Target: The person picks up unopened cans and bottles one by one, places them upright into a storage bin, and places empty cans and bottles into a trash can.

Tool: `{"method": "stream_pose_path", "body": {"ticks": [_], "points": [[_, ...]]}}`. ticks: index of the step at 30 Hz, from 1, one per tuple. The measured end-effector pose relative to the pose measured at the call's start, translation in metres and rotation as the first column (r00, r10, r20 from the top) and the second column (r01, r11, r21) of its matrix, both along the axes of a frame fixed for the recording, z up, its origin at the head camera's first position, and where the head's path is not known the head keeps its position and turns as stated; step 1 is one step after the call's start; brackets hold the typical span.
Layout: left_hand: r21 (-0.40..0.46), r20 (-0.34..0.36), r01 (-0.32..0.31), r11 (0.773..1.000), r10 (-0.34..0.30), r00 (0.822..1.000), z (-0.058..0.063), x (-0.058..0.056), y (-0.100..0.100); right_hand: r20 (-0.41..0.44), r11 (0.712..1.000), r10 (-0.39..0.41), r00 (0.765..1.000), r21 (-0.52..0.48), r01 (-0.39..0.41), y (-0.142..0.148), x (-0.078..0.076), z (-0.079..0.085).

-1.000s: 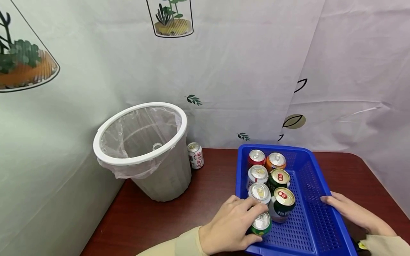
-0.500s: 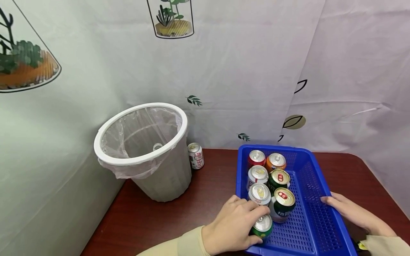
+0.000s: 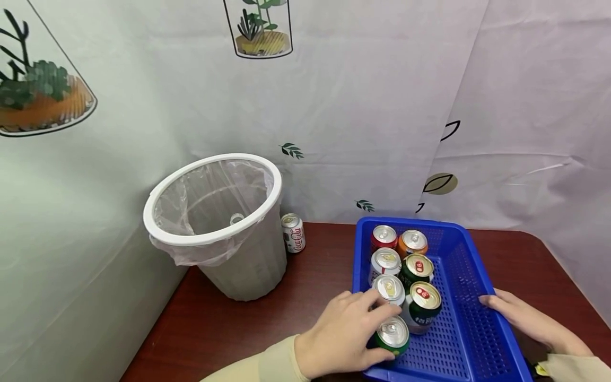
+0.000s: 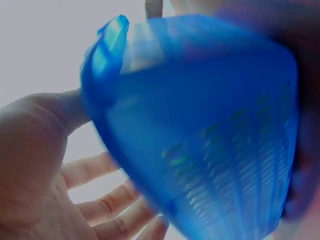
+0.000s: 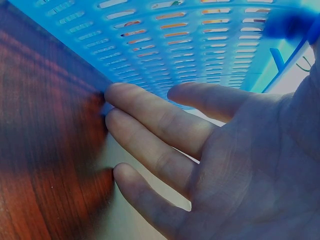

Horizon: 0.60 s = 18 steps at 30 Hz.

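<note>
My left hand (image 3: 343,334) reaches over the left wall of a blue plastic basket (image 3: 458,331). Its thumb and forefinger are spread beside a green can (image 3: 393,333) at the near left of the basket, with most of the lid showing. Farther in stand silver cans, such as this one (image 3: 387,289), and dark green cans, such as this one (image 3: 424,302). In the left wrist view my fingers (image 4: 105,202) extend outside the basket wall. My right hand (image 3: 534,321) holds the basket's right rim, thumb over the edge; its fingers (image 5: 155,117) stretch down outside to the table.
A lined bin (image 3: 243,265) with a white rim stands at the left, a can (image 3: 236,218) inside it. Beside the bin is a Coca-Cola can (image 3: 293,233). A red can (image 3: 384,237) and an orange can (image 3: 413,242) occupy the basket's far end. Behind hangs a patterned cloth (image 3: 358,116).
My left thumb and forefinger have spread away from the green can, exposing more of its lid. That can sits slightly farther right. My right hand stays at the basket rim.
</note>
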<state>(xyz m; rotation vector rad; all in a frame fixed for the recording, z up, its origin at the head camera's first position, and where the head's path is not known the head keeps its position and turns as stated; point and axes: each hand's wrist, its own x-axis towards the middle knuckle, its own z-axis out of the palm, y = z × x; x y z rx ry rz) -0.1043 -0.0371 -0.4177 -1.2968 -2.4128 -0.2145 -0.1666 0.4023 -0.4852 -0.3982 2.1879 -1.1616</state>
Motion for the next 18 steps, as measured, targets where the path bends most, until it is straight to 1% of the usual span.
{"method": "stream_pose_path", "body": {"ticks": [2, 3, 5, 6, 8, 10, 12, 14, 18], "points": [[0.043, -0.022, -0.001, 0.999, 0.002, 1.0, 0.005, -0.004, -0.004, -0.004, 1.0, -0.003, 1.0, 0.009, 0.003, 0.0, 0.0, 0.0], [0.059, -0.033, -0.006, 0.998, 0.008, 0.999, 0.008, -0.007, -0.006, -0.03, 0.999, -0.018, 0.999, 0.039, 0.019, -0.004, 0.003, 0.003], [0.084, -0.038, -0.02, 0.996, 0.023, 0.999, 0.013, -0.013, -0.011, -0.028, 0.998, -0.019, 0.999, 0.054, 0.021, -0.007, 0.004, 0.005], [0.093, -0.039, -0.031, 0.995, 0.035, 0.999, 0.015, -0.016, -0.013, -0.047, 0.997, -0.033, 0.998, 0.07, 0.036, -0.01, 0.006, 0.007], [0.106, -0.032, -0.064, 0.992, 0.067, 0.997, 0.019, -0.023, -0.019, -0.044, 0.997, -0.037, 0.998, 0.072, 0.04, -0.013, 0.008, 0.009], [0.114, -0.02, -0.109, 0.987, 0.112, 0.993, 0.022, -0.031, -0.024, -0.034, 0.997, -0.034, 0.999, 0.062, 0.036, -0.014, 0.009, 0.011], [0.121, -0.009, -0.163, 0.979, 0.165, 0.986, 0.024, -0.04, -0.028, -0.026, 0.998, -0.028, 0.999, 0.049, 0.029, -0.014, 0.009, 0.011], [0.123, 0.003, -0.223, 0.967, 0.224, 0.975, 0.025, -0.05, -0.031, -0.017, 0.999, -0.02, 1.0, 0.03, 0.021, -0.013, 0.009, 0.011], [0.131, 0.048, -0.331, 0.934, 0.327, 0.944, 0.022, -0.073, -0.036, -0.015, 1.0, -0.014, 1.0, 0.021, 0.015, -0.012, 0.008, 0.01]]}}
